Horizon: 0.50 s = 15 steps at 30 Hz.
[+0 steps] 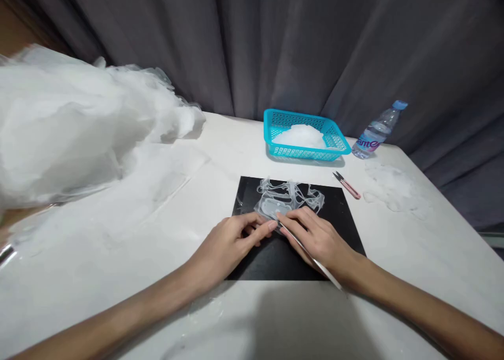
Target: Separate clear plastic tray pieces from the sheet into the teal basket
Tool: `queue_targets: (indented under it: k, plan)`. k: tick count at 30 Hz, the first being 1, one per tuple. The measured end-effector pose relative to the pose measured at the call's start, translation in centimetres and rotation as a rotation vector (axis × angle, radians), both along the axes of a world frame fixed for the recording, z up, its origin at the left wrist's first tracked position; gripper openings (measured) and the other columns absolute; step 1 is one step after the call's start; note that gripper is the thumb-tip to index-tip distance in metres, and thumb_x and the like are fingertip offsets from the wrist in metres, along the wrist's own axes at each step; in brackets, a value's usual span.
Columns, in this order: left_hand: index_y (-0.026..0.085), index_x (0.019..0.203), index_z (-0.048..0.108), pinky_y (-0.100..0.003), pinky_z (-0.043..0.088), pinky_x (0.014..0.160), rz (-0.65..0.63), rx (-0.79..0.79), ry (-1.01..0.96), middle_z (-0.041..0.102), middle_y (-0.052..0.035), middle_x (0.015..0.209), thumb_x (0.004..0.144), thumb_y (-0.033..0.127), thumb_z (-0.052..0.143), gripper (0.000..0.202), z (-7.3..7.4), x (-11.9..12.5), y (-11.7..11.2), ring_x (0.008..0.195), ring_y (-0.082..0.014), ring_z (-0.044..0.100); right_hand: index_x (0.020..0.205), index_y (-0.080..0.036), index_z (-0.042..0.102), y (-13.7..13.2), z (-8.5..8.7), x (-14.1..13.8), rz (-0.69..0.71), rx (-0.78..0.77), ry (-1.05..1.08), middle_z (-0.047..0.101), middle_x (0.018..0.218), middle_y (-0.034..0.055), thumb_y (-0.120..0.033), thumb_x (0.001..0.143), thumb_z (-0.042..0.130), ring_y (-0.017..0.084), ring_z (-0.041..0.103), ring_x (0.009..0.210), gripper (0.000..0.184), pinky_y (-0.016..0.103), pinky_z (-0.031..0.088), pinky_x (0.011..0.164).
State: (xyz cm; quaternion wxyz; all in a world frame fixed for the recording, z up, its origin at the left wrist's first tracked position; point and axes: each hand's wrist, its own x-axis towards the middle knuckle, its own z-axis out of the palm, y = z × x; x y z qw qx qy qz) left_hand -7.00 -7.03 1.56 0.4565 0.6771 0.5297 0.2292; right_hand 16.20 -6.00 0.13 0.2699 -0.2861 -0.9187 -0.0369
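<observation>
A translucent, soft-looking plastic or rubber piece with looping cut-out strips lies on a black mat. My left hand is closed at its near edge, thumb and fingers pinching the sheet there. In my right hand is a slim white stick-like tool, held like a pen. Its tip meets the piece close to my left fingertips, and its back end points toward me. Whether the tool is tweezers or a blade, I cannot tell.
A turquoise basket with white translucent pieces stands behind the mat. Pink-handled thread snips and a water bottle are to the right, near scattered clear scraps. A big heap of white translucent sheets fills the left.
</observation>
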Motion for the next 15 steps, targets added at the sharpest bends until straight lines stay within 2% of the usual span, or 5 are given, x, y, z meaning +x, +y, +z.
queue_targets:
  k: [4,7,9,12,15]
  plan:
    - [0.02,0.09,0.075,-0.027,0.041,0.068,0.046,0.013,-0.116,0.071,0.002,0.077,0.1,0.054,0.059,0.039,-0.5,0.3,0.0,0.073,-0.0171,0.06,0.127,-0.009,0.063,-0.5,0.3,-0.3,0.048,-0.103,0.04,0.072,0.101,0.0143,-0.015,0.107,0.052,0.024,0.066,0.09,0.024,0.035,0.059,0.074]
    - [0.018,0.079,0.072,-0.026,0.038,0.063,0.044,0.033,-0.135,0.065,0.0019,0.069,0.096,0.048,0.06,0.037,-0.7,0.6,0.0,0.066,-0.0154,0.054,0.118,-0.014,0.065,0.0,1.0,0.0,0.064,-0.304,0.17,0.071,0.104,0.0123,-0.014,0.108,0.048,0.023,0.065,0.097,0.02,0.036,0.057,0.086]
    - [0.018,0.073,0.068,-0.027,0.036,0.063,0.063,0.026,-0.126,0.063,0.0016,0.066,0.092,0.042,0.061,0.032,-0.8,0.8,0.0,0.064,-0.015,0.051,0.107,-0.017,0.067,1.4,1.5,0.7,-0.015,-0.441,0.305,0.07,0.101,0.0092,-0.018,0.108,0.047,0.021,0.065,0.095,0.02,0.035,0.054,0.087]
    - [0.018,0.07,0.067,-0.028,0.037,0.065,0.071,-0.03,-0.129,0.068,-0.0008,0.069,0.085,0.036,0.06,0.024,-0.9,0.7,0.3,0.067,-0.0165,0.055,0.088,-0.019,0.068,5.3,1.9,2.9,-0.268,-0.605,0.565,0.067,0.084,0.0036,-0.031,0.104,0.054,0.019,0.062,0.079,0.024,0.032,0.05,0.077]
    - [0.019,0.068,0.066,-0.029,0.037,0.063,0.059,-0.085,-0.103,0.071,-0.0036,0.07,0.084,0.037,0.059,0.026,-0.9,0.4,0.9,0.067,-0.018,0.058,0.072,-0.019,0.066,9.2,2.0,5.6,-0.354,-0.769,0.857,0.061,0.07,0.001,-0.043,0.09,0.068,0.017,0.057,0.069,0.029,0.031,0.047,0.07]
